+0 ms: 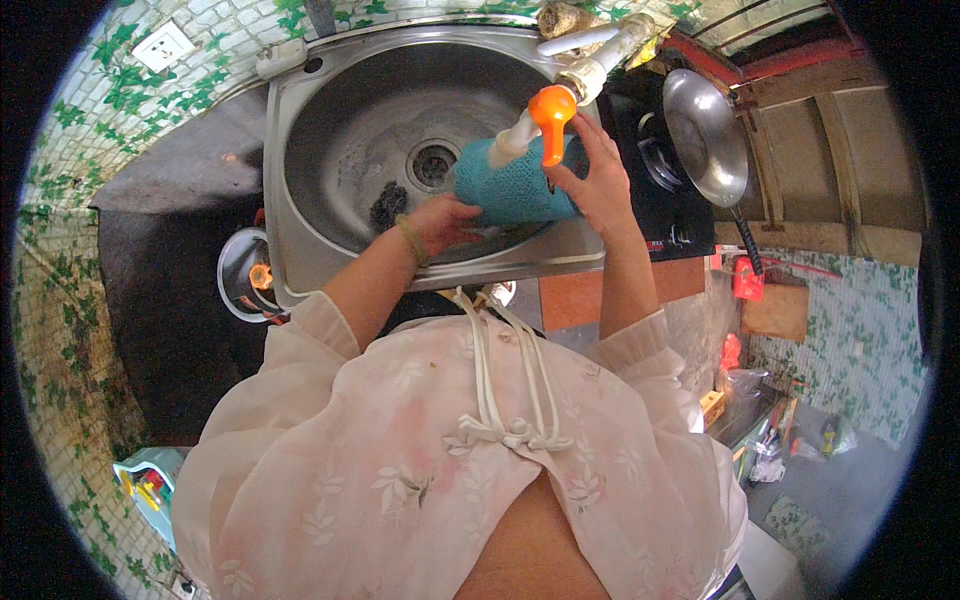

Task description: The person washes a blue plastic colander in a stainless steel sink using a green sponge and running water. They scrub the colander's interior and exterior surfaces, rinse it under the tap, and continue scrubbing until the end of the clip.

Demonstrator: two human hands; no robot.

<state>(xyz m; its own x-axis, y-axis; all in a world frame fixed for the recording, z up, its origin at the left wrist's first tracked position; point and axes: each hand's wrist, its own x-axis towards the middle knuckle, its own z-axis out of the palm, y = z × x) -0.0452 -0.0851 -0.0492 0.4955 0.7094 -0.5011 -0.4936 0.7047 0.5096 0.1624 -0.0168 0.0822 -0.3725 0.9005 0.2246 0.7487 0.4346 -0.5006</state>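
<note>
A teal container with a pebbled outer surface is tilted on its side over the stainless steel sink, below the white tap spout. At its left lower side, my left hand holds it, with the fingers partly hidden beneath. My right hand grips its right end, thumb and fingers spread around the rim. The tap's orange lever hangs in front of the container and covers part of it. A dark scouring pad lies in the basin beside the drain strainer.
Right of the sink, a metal wok stands tilted on a black cooktop. A loofah lies behind the tap pipe. At the sink's left edge is a round shiny pan or lid. A wall socket is at upper left.
</note>
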